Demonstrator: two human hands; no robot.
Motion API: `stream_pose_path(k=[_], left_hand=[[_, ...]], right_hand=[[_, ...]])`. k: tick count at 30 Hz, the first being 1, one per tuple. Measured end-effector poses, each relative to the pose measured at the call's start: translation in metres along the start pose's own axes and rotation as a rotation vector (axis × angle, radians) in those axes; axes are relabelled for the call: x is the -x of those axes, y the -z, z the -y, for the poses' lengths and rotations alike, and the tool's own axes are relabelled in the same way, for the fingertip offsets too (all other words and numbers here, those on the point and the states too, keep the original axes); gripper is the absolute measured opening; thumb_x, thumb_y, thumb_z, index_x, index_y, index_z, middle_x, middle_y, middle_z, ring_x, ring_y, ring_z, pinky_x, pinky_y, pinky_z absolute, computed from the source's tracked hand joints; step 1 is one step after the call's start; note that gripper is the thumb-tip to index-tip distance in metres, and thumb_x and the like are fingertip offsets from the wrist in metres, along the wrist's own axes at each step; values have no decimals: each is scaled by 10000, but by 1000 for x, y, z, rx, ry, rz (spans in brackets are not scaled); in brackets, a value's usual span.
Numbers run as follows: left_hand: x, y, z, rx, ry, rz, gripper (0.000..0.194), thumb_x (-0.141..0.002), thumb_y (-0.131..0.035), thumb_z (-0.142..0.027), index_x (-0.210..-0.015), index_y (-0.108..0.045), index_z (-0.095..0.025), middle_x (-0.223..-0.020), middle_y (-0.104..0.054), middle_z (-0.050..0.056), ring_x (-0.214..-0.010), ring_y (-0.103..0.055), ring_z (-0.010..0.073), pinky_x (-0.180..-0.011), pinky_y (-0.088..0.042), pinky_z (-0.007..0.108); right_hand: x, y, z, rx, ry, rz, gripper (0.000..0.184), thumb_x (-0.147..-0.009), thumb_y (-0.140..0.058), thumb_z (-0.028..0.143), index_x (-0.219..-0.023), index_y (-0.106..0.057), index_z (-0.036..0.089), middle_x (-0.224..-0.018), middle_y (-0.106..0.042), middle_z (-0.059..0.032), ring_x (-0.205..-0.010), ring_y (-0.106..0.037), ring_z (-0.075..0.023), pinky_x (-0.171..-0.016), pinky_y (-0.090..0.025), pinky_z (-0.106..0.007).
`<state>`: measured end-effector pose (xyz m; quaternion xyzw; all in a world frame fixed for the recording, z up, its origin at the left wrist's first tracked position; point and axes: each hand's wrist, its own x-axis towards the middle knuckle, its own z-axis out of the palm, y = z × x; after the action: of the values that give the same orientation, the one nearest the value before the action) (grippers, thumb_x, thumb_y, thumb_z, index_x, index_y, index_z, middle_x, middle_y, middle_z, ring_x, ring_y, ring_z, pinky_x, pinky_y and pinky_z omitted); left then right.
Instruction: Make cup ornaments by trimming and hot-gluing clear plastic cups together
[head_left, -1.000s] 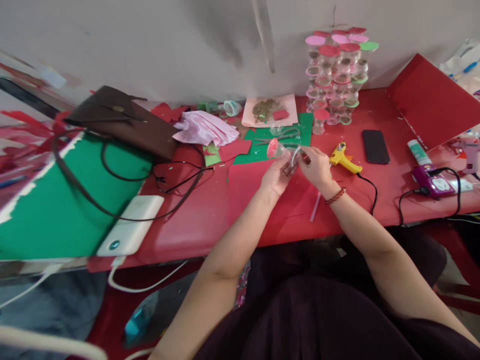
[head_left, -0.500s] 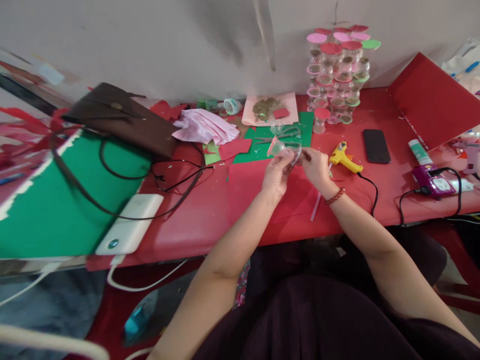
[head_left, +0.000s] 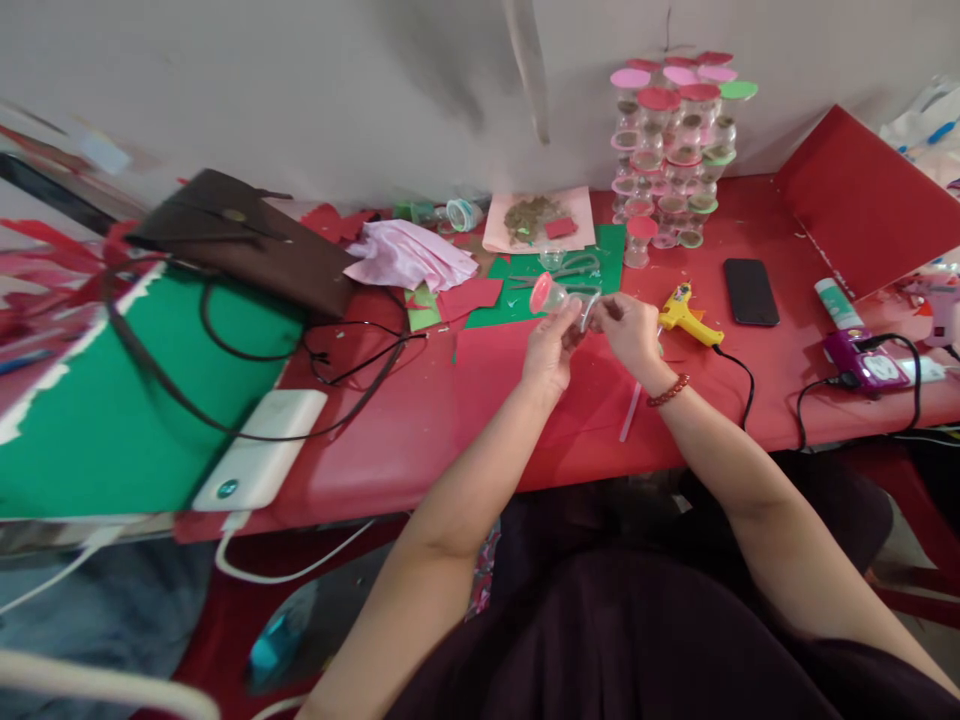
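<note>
Above the red paper (head_left: 517, 380), my left hand (head_left: 551, 350) is closed around a pair of small clear plastic cups (head_left: 559, 298) that look joined end to end. A red disc (head_left: 540, 293) covers the left end, tilted toward me; the right rim faces my right hand. With bent, closed fingers, my right hand (head_left: 631, 330) touches or nearly touches that rim, and whatever its fingertips hold is hidden. Just right of it lies a yellow glue gun (head_left: 690, 318). Scissors (head_left: 562, 275) rest on green paper (head_left: 611, 265) behind the cups.
A stack of similar cups (head_left: 667, 160) with coloured discs stands by the wall. Brown dried bits (head_left: 532, 218) lie on pink paper (head_left: 499, 235). A phone (head_left: 750, 292) and purple socket adapter (head_left: 862, 360) are at right; a brown bag (head_left: 247, 240) and white power bank (head_left: 262, 450) at left.
My left hand has turned the cups, so the red disc now shows more of its face. The right rim has tilted edge-on, and my right fingers have shifted slightly beside it.
</note>
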<state>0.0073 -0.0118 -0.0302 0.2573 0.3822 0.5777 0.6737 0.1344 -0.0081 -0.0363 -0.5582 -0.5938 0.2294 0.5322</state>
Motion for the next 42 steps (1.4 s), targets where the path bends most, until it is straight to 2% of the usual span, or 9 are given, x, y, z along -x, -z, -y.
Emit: stream_pose_path(k=[7,15,19,27,32,36,39,41,42], left_hand=[[-7,1,-2,94,165,-49,233,-780,-852,-356,-936,-769,-204,-886,-822,35,-987,-775,170,-963,-545,279],[-3,-3,-12,192,254,-55,214,-914,-734,-341,-1060,-769,-188,-845,-824,25,-786,-775,121,-822,-591,219],[1,-7,-15,246,280,-65,214,-979,-654,-323,-1077,-759,-164,-851,-822,31,-768,-774,114,-826,-594,205],[3,-8,-16,323,268,-37,340,-973,-633,-317,-1282,-702,-191,-904,-827,32,-827,-788,134,-907,-604,248],[5,-10,-21,313,261,3,306,-999,-575,-299,-1242,-707,-169,-880,-817,38,-828,-782,137,-943,-593,262],[2,-4,-20,47,308,-49,233,-974,-622,-354,-1090,-706,-170,-802,-781,49,-740,-763,160,-841,-602,284],[2,1,-19,-137,159,-120,302,-923,-698,-502,-1065,-680,-237,-804,-753,22,-778,-767,176,-830,-590,293],[5,1,-20,-157,64,-88,401,-859,-753,-590,-1117,-671,-295,-936,-774,25,-899,-783,203,-894,-583,324],[6,0,-22,-147,66,-45,445,-831,-769,-621,-1139,-675,-314,-1011,-781,37,-963,-782,228,-930,-578,353]], right_hand=[[-1,-4,-6,-158,-83,-47,96,-846,-646,214,-794,-727,203,-702,-740,-1,-649,-725,-159,-648,-590,-291],[0,-5,0,-377,-150,-48,100,-823,-668,265,-815,-742,198,-710,-751,5,-633,-730,-138,-665,-639,-289],[-2,-5,-2,-415,-152,-54,131,-824,-664,300,-830,-742,195,-720,-746,1,-641,-723,-134,-671,-641,-292],[-2,-10,-4,-500,-141,-56,178,-826,-687,369,-885,-732,207,-801,-761,-20,-688,-711,-145,-713,-630,-321],[3,-8,3,-405,-40,-121,149,-854,-645,343,-897,-722,223,-817,-751,-8,-723,-696,-143,-723,-589,-305],[0,0,3,-236,72,-136,122,-875,-598,290,-862,-699,221,-795,-733,0,-732,-672,-140,-734,-545,-298],[-3,6,1,-130,140,-129,127,-876,-587,257,-840,-702,219,-801,-726,-9,-738,-652,-146,-734,-526,-301],[-4,9,2,-66,183,-103,125,-871,-592,232,-847,-715,223,-823,-730,-15,-753,-643,-152,-739,-524,-304],[-4,10,3,-41,206,-84,126,-868,-596,217,-857,-722,226,-835,-734,-17,-760,-641,-155,-742,-525,-306]])
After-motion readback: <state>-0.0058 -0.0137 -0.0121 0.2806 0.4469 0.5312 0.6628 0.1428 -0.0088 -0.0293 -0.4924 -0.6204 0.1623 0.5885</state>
